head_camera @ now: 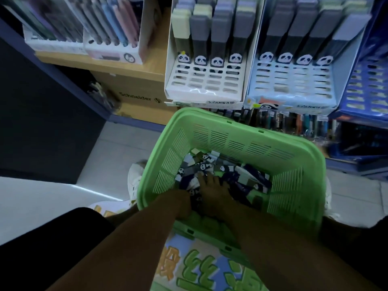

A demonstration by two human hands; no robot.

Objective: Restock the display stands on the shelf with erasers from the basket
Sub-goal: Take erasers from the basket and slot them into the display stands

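Pickup step: both hands reach into the green basket, right hand fingers spread on the erasers, left hand grip indiscernible; next, grasp and lift toward the display stands beyond the fingers.

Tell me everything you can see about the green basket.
The green basket looks like light green moulded plastic, roughly rectangular, with a broad smooth rim, rounded corners and slotted walls. It sits upright low in front of the shelf, just below the white display stand and the light blue display stand. A loose heap of panda-print erasers covers its bottom. Both hands reach inside: the right hand lies on the heap, the left hand beside it, its fingers hidden.
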